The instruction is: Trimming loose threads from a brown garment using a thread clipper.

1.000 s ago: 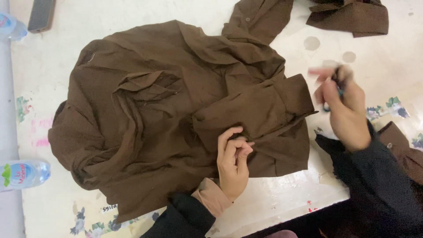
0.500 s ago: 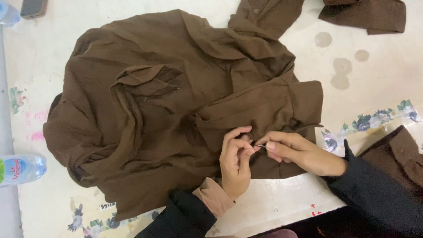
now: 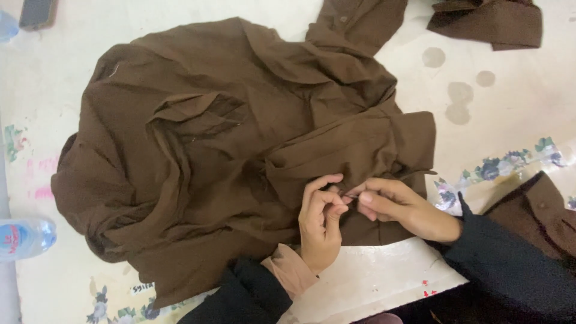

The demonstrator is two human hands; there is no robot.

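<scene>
My left hand [image 3: 321, 225] and right hand [image 3: 399, 207] pinch the brown shirt [image 3: 228, 150] at its near edge, fingertips meeting. The shirt sprawls crumpled, long axis left-right, on the stained white table [image 3: 510, 114]; a water bottle [image 3: 24, 239] lies left of it.

A garment workshop: brown shirt [image 3: 240, 156] and cut brown pieces [image 3: 489, 21] spread over a stained worktable [image 3: 510, 108].
</scene>
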